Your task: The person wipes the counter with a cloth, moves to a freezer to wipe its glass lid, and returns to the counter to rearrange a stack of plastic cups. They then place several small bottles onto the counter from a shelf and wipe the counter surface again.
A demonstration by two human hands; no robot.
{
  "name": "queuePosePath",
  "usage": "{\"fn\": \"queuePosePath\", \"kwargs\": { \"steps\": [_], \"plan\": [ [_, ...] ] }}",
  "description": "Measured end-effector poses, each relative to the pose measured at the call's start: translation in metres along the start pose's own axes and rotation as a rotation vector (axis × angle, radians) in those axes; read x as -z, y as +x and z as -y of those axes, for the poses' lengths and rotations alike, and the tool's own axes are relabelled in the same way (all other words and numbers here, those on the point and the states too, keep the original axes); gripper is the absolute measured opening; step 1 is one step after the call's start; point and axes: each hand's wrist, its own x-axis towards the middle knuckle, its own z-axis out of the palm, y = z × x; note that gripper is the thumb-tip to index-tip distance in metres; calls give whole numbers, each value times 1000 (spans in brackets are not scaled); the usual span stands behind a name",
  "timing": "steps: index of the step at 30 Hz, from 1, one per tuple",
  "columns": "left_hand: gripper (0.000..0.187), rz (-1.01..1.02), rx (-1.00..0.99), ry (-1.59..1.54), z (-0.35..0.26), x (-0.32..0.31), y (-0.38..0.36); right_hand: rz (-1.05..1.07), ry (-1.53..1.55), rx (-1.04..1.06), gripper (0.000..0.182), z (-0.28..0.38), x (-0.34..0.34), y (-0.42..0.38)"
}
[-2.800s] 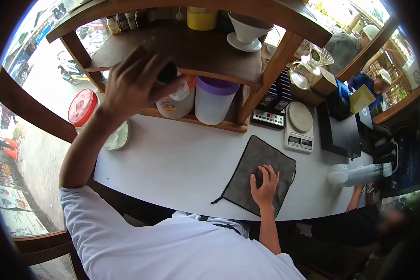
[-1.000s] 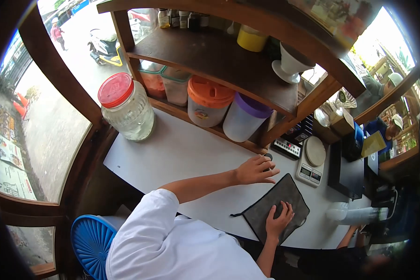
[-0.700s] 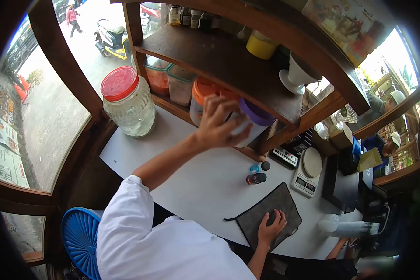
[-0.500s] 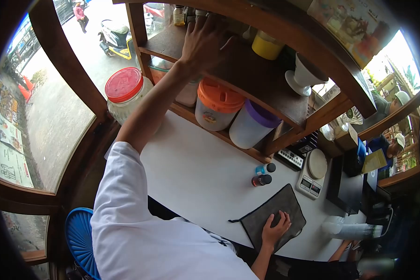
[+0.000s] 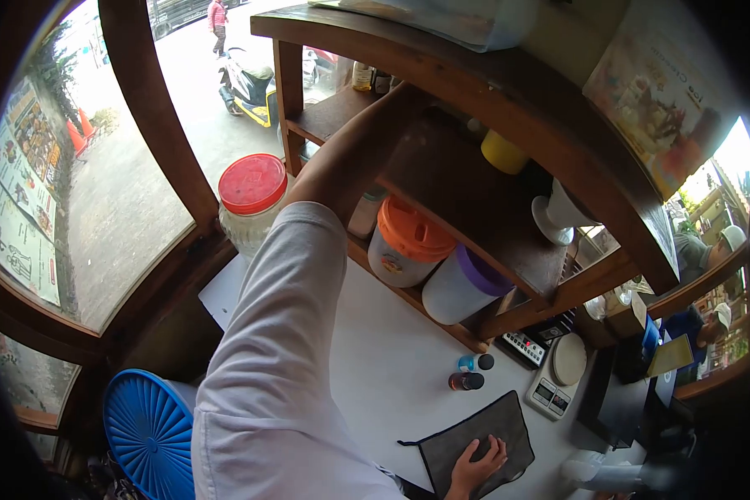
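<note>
Small bottles point(image 5: 467, 381) are shared between the white counter point(image 5: 375, 333) and the wooden shelf point(image 5: 475, 200). Nearest, a dark gray cloth point(image 5: 479, 423) is touched by the right hand point(image 5: 477, 461), its fingers loosely bent and apart, nothing seen clamped. Just beyond, a red one and a blue one are placed side by side, long axes roughly parallel, black caps turned toward the kitchen scale point(image 5: 550, 397); whether they are stood or laid cannot be told. Farther off, an orange-lidded tub point(image 5: 397, 254) is passed on its left by the left forearm point(image 5: 354, 154). The left hand point(image 5: 412, 97) is mostly hidden behind the upper beam point(image 5: 458, 71), so its grip cannot be told. Farthest, an amber bottle point(image 5: 362, 77) is seen just left of that arm, the nearer one.
</note>
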Motion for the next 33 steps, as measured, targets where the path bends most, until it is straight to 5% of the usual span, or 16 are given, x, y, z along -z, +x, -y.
{"fn": "queuePosePath", "kwargs": {
  "steps": [27,33],
  "plan": [
    [48,-7,-130,61,-21,44,-30,8,16,-19,36,-9,-3,-1],
    [48,-324,-410,-9,-36,79,-71,-2,20,-4,34,-6,1,-2]
  ]
}}
